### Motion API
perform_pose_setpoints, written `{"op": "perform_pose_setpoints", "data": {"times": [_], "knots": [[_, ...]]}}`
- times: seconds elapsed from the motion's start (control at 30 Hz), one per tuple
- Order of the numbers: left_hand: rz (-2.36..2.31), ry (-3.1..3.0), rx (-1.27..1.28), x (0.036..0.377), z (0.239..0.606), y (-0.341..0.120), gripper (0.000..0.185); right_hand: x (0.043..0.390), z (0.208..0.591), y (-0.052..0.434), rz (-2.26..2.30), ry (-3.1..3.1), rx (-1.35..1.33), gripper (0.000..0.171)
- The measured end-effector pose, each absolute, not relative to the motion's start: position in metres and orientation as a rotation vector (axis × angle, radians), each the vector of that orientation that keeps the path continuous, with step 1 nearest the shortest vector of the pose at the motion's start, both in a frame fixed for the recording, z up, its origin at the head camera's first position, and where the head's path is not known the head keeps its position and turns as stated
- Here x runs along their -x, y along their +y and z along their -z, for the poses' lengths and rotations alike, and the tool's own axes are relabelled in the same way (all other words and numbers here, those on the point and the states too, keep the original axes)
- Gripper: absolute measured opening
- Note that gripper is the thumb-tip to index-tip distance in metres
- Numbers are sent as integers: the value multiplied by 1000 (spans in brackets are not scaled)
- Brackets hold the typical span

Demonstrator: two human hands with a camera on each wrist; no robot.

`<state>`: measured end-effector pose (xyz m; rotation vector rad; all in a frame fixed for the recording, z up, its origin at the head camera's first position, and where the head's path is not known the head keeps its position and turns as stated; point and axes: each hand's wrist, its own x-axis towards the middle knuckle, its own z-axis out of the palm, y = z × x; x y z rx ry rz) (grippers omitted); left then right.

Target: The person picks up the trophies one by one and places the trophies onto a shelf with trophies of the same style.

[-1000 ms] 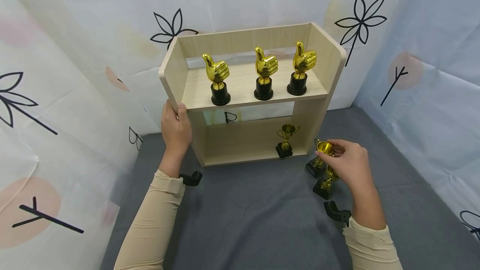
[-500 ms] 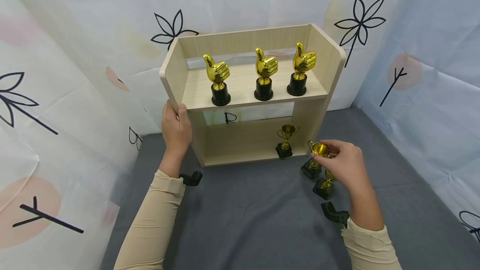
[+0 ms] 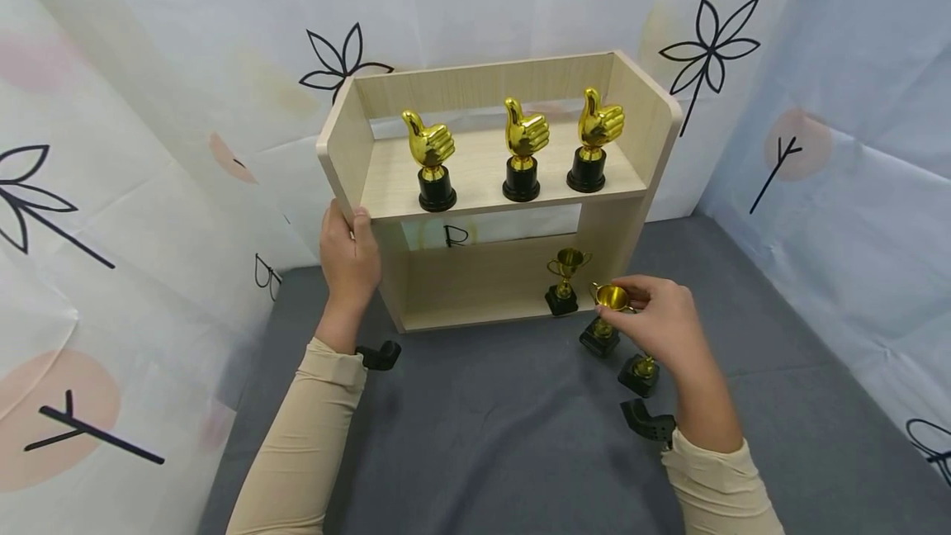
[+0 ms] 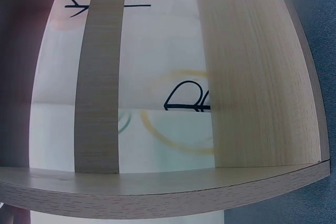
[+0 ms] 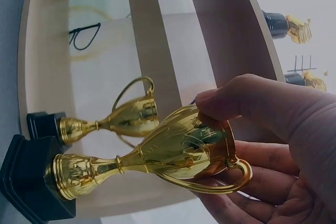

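Grey desk (image 3: 483, 428) under a wooden shelf (image 3: 654, 139): left hand (image 3: 349, 258) gripping its side panel, right hand (image 3: 657, 324) pinching a gold cup trophy (image 3: 605, 316), carried nearer the lower compartment than a second ago.

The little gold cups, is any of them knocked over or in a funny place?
None is knocked over. One cup stands inside the shelf. The right hand pinches a second cup by its rim just outside, and a third cup stands on the grey cloth. The three thumbs-up trophies stand straight.
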<state>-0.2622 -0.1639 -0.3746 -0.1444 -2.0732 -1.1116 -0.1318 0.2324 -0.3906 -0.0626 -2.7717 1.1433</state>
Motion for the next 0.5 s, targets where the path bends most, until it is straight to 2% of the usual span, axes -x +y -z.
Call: {"op": "perform_pose_setpoints", "data": {"times": [0.5], "knots": [[1107,-2075,146,262,375,-164,46,141,392,216,-1159,-2799,-30,48]]}}
